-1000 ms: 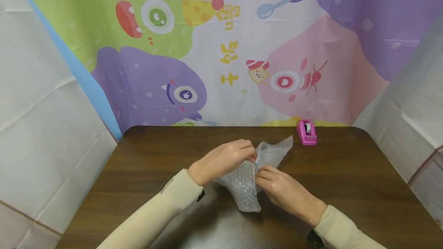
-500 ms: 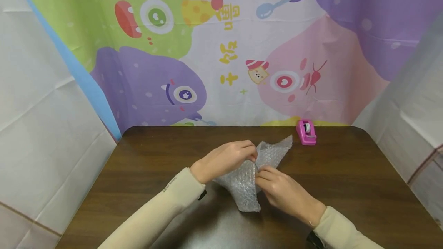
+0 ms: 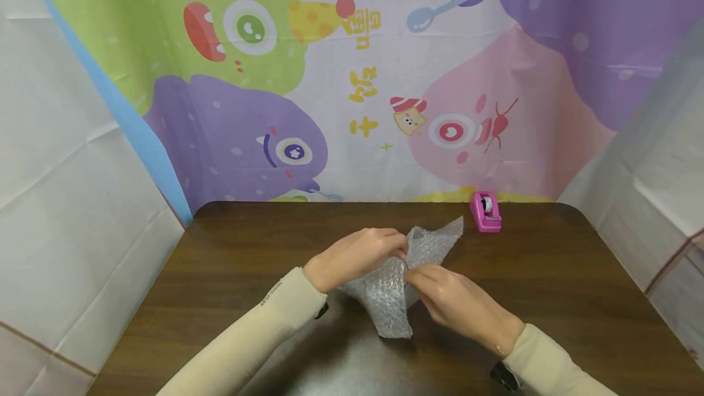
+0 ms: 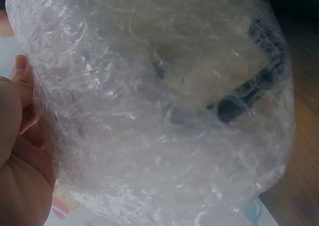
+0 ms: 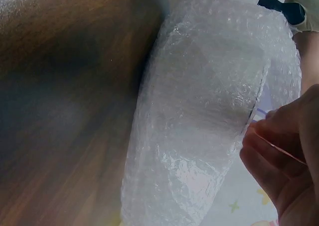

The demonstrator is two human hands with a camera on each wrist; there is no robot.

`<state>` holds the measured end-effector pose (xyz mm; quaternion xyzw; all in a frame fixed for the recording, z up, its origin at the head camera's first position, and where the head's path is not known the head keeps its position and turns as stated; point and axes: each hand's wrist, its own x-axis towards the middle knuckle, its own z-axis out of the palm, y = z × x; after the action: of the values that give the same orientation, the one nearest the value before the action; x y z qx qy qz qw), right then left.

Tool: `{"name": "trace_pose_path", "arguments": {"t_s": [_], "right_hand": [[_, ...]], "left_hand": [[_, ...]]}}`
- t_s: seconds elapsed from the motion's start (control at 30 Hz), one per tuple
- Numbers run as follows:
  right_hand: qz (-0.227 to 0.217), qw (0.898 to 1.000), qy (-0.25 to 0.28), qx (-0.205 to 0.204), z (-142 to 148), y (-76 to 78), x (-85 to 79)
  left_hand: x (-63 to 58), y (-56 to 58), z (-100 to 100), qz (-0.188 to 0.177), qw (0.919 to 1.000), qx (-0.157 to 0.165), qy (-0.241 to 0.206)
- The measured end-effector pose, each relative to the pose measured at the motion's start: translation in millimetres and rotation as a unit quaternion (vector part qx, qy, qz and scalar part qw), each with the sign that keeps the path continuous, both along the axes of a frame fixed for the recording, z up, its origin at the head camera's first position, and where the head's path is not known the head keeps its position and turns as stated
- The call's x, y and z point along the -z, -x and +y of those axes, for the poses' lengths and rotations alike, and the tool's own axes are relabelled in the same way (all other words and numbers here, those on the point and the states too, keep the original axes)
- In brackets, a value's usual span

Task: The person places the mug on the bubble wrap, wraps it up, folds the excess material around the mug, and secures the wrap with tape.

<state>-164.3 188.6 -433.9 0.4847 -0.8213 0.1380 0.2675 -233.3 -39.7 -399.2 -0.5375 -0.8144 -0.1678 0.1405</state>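
Note:
A sheet of clear bubble wrap (image 3: 387, 301) stands folded above the table, its lower corner pointing toward the front and another corner reaching back right. My left hand (image 3: 360, 255) pinches its upper edge from the left. From the right, my right hand (image 3: 459, 298) pinches the same edge just in front of the left fingertips. In the right wrist view the bubble wrap (image 5: 199, 111) forms a curved, loop-like wall, and the right fingertips (image 5: 254, 136) grip along its rim. Blurred beige and dark shapes show through the bubble wrap (image 4: 149, 151) in the left wrist view.
A pink tape dispenser (image 3: 486, 216) with a roll of tape sits at the table's back right. The dark wooden table (image 3: 247, 243) ends at a cartoon-printed curtain (image 3: 374, 164). Pale sheets (image 3: 82, 157) hang on both sides.
My right hand's fingers have shifted slightly along the bubble wrap's edge. The left hand and the wrap stay nearly in place.

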Motion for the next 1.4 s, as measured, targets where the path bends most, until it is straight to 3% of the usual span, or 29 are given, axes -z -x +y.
{"name": "trace_pose_path", "arguments": {"t_s": [0.23, 0.47, 0.67, 1.13, 1.4], "right_hand": [[-0.002, 0.999, 0.042, 0.012, -2.1, -0.5, -0.7], [0.035, 0.997, 0.057, -0.037, -9.0, 1.4, -3.6], [0.042, 0.996, 0.044, -0.063, -12.6, 0.6, -0.3], [0.012, 0.998, -0.024, -0.048, -9.9, -2.6, 8.9], [0.009, 0.998, -0.033, -0.045, -9.3, -2.3, 13.5]], "left_hand": [[1.8, 0.9, 3.0, 0.027, 0.9993, -0.008, 0.023], [2.4, 3.1, 4.0, 0.046, 0.9982, -0.013, 0.035], [2.5, 4.8, 5.5, 0.057, 0.9974, -0.018, 0.04], [7.9, 7.4, 7.5, 0.069, 0.9958, -0.007, 0.059], [2.6, -0.5, -8.9, 0.083, 0.9965, 0.006, 0.001]]}}
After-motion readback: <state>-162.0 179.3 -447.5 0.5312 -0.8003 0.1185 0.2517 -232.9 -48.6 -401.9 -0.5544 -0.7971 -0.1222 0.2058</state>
